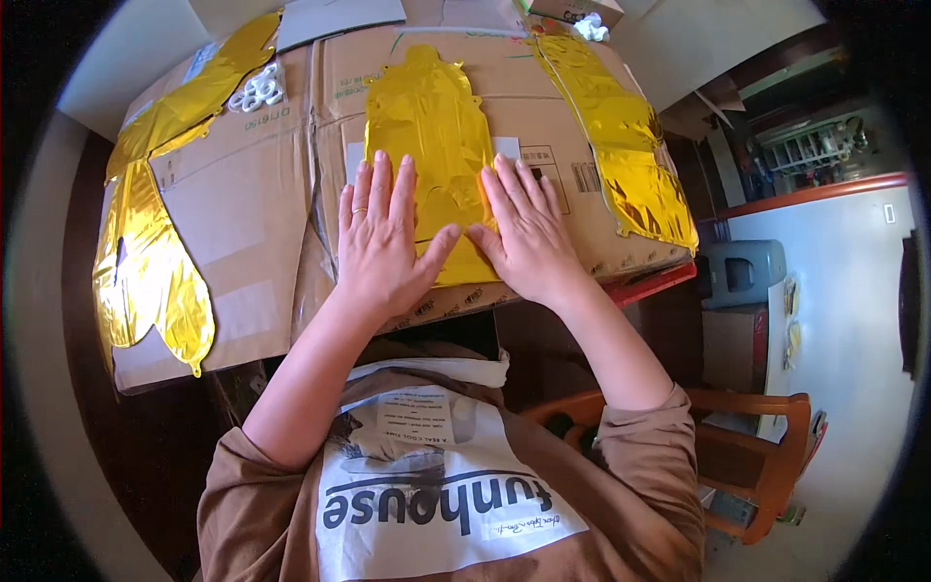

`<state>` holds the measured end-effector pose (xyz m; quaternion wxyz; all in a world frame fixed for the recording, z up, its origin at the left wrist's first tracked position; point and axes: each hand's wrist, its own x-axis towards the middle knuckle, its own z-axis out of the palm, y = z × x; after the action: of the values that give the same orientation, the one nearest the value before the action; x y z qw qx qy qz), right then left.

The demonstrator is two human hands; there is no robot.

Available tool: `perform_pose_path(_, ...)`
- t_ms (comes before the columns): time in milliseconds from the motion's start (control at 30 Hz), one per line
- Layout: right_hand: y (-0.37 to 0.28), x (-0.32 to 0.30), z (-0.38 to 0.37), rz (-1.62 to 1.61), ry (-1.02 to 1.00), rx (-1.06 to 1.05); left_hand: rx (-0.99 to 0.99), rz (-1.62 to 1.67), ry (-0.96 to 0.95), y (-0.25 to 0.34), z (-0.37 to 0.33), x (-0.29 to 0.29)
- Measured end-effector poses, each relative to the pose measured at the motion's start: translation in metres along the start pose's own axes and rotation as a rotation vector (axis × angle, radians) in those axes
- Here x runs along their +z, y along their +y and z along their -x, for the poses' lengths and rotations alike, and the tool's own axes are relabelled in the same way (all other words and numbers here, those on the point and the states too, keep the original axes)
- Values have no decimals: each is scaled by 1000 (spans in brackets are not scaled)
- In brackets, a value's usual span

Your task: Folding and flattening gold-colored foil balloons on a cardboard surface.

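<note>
A flat gold foil balloon (427, 126) lies on a flattened brown cardboard box (252, 204). My left hand (383, 238) rests palm down on the balloon's lower left part, fingers spread, a ring on one finger. My right hand (524, 228) presses flat on its lower right part, thumb pointing inward. The two thumbs nearly meet over the foil's bottom edge. Neither hand grips anything.
Another gold foil balloon (150, 242) drapes over the box's left side, and a third gold foil balloon (621, 136) lies along its right side. A white plastic piece (257, 92) sits at the upper left. An orange wooden chair (756, 456) stands at lower right, near a grey appliance (742, 272).
</note>
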<state>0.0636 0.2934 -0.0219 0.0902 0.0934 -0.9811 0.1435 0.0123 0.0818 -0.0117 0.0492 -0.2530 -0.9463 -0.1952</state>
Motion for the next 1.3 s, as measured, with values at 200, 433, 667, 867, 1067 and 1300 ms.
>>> perform_pose_path(200, -2, 4, 0, 50, 32, -7, -8, 160, 63, -21, 0, -23)
perform_pose_path(433, -13, -8, 33, -14, 45, 53, 198, 114, 17, -31, 36, -41)
perform_pose_path(667, -23, -39, 70, -300, 350, 570, 309, 92, -49, -1, 46, -33)
perform_pose_path(867, -34, -39, 77, -661, 28, 804, 406, -30, -110, -2, 47, -15)
perform_pose_path(1067, -17, -44, 68, -867, 28, 874, 410, -38, -141, -5, 48, -18)
perform_pose_path(1300, 44, -70, 95, -774, 416, 923, 395, -7, -109, 0, 47, -22)
